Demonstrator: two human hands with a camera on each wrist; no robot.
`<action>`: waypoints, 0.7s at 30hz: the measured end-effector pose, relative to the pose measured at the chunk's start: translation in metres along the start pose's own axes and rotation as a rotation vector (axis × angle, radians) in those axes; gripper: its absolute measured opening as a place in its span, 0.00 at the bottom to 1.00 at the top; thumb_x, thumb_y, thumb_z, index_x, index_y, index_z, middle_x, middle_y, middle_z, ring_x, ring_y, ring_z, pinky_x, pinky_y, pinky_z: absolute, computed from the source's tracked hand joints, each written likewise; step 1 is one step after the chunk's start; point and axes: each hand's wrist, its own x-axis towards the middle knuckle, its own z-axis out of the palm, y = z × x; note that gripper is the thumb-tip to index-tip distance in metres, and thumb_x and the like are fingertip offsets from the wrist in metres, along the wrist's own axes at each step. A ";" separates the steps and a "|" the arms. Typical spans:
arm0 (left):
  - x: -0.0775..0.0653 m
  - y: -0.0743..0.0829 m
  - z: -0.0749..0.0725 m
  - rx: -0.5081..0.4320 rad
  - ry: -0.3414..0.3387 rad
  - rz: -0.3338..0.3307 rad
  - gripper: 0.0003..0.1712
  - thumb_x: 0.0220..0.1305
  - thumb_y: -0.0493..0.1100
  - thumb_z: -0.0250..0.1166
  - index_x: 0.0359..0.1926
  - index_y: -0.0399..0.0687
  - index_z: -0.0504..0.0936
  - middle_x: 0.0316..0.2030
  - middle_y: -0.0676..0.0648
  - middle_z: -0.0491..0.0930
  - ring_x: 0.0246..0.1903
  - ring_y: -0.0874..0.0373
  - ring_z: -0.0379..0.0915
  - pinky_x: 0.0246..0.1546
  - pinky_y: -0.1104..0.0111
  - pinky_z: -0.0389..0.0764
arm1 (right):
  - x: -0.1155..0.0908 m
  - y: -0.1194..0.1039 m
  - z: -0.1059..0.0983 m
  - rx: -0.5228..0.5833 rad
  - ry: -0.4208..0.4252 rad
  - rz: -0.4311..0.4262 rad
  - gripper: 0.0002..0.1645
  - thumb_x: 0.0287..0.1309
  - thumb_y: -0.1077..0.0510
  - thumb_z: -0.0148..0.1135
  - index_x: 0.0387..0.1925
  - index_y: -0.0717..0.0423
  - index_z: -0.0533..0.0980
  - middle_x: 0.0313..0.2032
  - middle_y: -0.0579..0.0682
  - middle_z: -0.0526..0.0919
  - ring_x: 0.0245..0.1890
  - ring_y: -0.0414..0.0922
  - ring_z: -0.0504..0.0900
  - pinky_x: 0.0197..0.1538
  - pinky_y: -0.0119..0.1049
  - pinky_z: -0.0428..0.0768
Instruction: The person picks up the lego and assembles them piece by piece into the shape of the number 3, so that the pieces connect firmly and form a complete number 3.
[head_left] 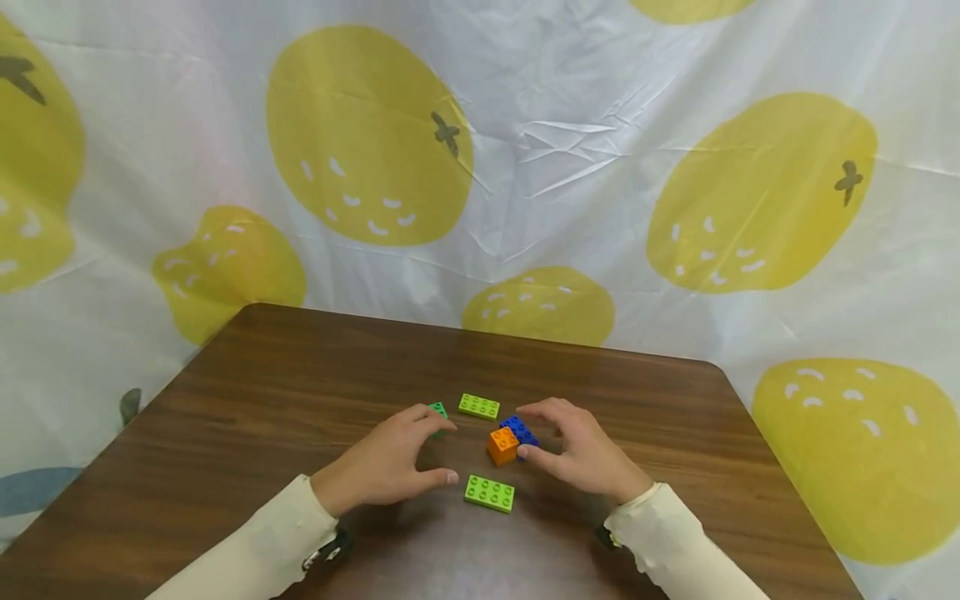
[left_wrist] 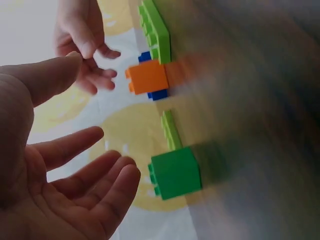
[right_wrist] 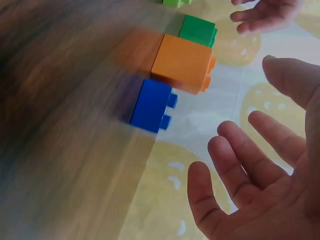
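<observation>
My left hand (head_left: 393,458) hovers over the table with fingers spread and nothing in them. Just beyond its fingers stands a green block (left_wrist: 176,173), mostly hidden by the hand in the head view. My right hand (head_left: 581,450) is likewise spread and holds nothing. Its thumb and forefinger bracket a blue block (head_left: 520,431) in the head view. Between the hands stands an orange block (head_left: 503,447), right in front of the blue one. A flat lime plate block (head_left: 489,493) lies nearest me, and another lime plate block (head_left: 479,406) lies at the far side.
The blocks stand on a dark brown wooden table (head_left: 360,358) with rounded far corners. Behind its far edge hangs a white curtain (head_left: 555,167) printed with large yellow lemons. Cream sleeves (head_left: 255,542) cover both forearms.
</observation>
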 end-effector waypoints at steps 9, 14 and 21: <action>0.009 0.001 0.013 -0.009 -0.149 0.052 0.34 0.67 0.57 0.74 0.66 0.45 0.80 0.62 0.47 0.81 0.62 0.53 0.78 0.65 0.53 0.80 | 0.008 -0.001 0.012 0.049 -0.018 -0.028 0.28 0.62 0.50 0.77 0.61 0.53 0.81 0.52 0.50 0.87 0.43 0.49 0.84 0.41 0.44 0.86; 0.013 -0.001 0.019 -0.037 -0.164 0.088 0.33 0.66 0.56 0.75 0.64 0.43 0.81 0.59 0.47 0.83 0.58 0.53 0.80 0.61 0.56 0.82 | 0.010 -0.002 0.016 0.069 -0.031 -0.005 0.28 0.61 0.53 0.78 0.60 0.56 0.81 0.45 0.48 0.85 0.39 0.49 0.82 0.36 0.40 0.85; 0.017 -0.001 0.025 -0.109 -0.222 0.067 0.33 0.64 0.54 0.77 0.63 0.41 0.82 0.55 0.46 0.84 0.52 0.55 0.83 0.54 0.64 0.84 | 0.011 -0.003 0.020 0.107 -0.061 0.039 0.27 0.61 0.55 0.78 0.60 0.57 0.81 0.42 0.49 0.84 0.33 0.48 0.82 0.33 0.33 0.83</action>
